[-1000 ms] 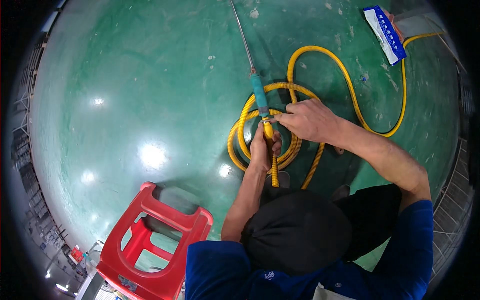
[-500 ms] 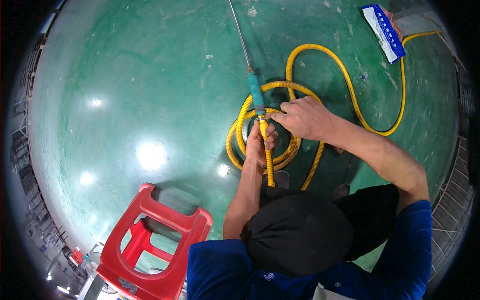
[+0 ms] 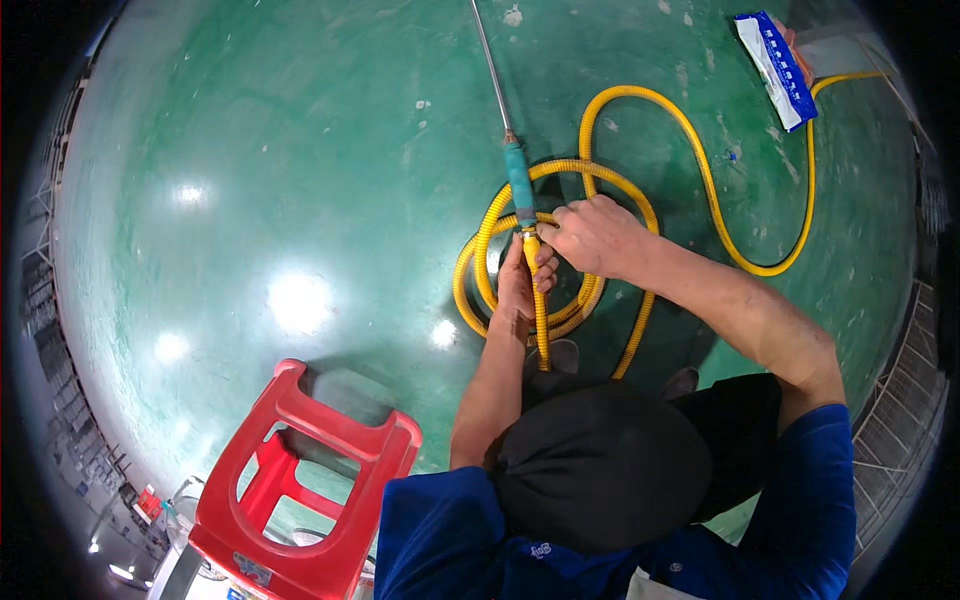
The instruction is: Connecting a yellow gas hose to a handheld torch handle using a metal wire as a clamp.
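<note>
A metal rod [image 3: 488, 60] runs from the far edge into a teal handle [image 3: 521, 185]. Below that handle a yellow corrugated hose [image 3: 690, 130] is joined on, with a small metal clamp [image 3: 529, 231] around the joint. My left hand [image 3: 514, 287] is closed around the hose end just under the clamp. Right beside the joint, my right hand [image 3: 600, 238] has its fingers curled in a pinch; whatever they hold is hidden. Loops of the same hose lie on the floor around and under both hands.
A red plastic stool [image 3: 345, 425] stands at the near left. At the far right, a blue and white packet [image 3: 778, 72] lies on the green floor [image 3: 300, 150] by the hose. Wire racks [image 3: 905, 410] line the right rim. A black cap [image 3: 605, 470] covers the near middle.
The right hand's fingers have curled in; half a second ago one reached out across the clamp. The left hand keeps its hold on the hose. The whole view has shifted slightly.
</note>
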Action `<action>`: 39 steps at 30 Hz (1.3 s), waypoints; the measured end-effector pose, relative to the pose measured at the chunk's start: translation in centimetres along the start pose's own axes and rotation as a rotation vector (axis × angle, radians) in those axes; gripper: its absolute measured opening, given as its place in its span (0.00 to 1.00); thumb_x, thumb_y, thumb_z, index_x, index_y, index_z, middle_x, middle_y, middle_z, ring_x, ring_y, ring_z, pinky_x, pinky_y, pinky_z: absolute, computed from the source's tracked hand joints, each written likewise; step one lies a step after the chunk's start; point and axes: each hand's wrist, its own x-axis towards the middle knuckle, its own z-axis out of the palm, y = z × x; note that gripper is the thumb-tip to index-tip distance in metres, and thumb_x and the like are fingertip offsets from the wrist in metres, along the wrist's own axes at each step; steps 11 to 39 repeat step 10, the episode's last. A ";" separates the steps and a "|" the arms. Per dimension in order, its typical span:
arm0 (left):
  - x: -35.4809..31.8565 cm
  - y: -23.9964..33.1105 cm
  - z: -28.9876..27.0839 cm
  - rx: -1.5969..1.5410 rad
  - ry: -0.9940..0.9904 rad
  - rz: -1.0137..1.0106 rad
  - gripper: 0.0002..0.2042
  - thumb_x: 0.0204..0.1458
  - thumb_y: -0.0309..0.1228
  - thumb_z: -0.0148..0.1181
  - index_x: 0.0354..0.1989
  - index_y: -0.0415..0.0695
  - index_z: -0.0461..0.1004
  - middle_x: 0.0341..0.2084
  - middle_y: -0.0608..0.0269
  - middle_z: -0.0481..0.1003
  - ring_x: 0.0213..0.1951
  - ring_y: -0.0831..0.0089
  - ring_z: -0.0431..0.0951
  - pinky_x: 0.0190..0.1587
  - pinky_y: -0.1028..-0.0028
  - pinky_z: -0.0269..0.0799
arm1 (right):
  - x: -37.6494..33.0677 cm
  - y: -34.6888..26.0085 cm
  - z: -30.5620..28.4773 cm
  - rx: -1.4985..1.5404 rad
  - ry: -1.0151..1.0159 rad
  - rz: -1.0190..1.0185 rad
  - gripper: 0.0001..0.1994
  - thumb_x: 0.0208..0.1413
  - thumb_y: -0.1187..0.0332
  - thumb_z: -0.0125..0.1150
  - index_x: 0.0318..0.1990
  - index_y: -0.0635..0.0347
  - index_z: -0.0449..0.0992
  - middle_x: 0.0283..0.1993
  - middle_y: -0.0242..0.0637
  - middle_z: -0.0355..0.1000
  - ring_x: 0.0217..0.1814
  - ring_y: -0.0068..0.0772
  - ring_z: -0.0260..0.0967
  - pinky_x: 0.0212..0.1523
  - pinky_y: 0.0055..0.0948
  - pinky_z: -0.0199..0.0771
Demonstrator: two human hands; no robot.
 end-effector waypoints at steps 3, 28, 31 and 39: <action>0.0 -0.1 0.1 -0.005 0.008 0.015 0.18 0.64 0.53 0.44 0.40 0.49 0.67 0.23 0.71 0.64 0.17 0.83 0.59 0.15 0.83 0.54 | 0.1 -0.1 0.1 0.010 0.022 0.003 0.14 0.54 0.68 0.54 0.46 0.59 0.78 0.31 0.41 0.74 0.37 0.43 0.77 0.36 0.40 0.75; 0.4 -0.2 0.0 -0.015 -0.030 0.018 0.18 0.63 0.52 0.46 0.42 0.50 0.67 0.24 0.69 0.64 0.18 0.81 0.60 0.16 0.81 0.58 | -0.2 0.2 -0.4 0.011 0.045 -0.007 0.15 0.54 0.68 0.54 0.48 0.54 0.79 0.32 0.40 0.74 0.36 0.43 0.77 0.35 0.40 0.76; 0.4 -0.2 0.0 -0.015 -0.030 0.018 0.18 0.63 0.52 0.46 0.42 0.50 0.67 0.24 0.69 0.64 0.18 0.81 0.60 0.16 0.81 0.58 | -0.2 0.2 -0.4 0.011 0.045 -0.007 0.15 0.54 0.68 0.54 0.48 0.54 0.79 0.32 0.40 0.74 0.36 0.43 0.77 0.35 0.40 0.76; 0.4 -0.2 0.0 -0.015 -0.030 0.018 0.18 0.63 0.52 0.46 0.42 0.50 0.67 0.24 0.69 0.64 0.18 0.81 0.60 0.16 0.81 0.58 | -0.2 0.2 -0.4 0.011 0.045 -0.007 0.15 0.54 0.68 0.54 0.48 0.54 0.79 0.32 0.40 0.74 0.36 0.43 0.77 0.35 0.40 0.76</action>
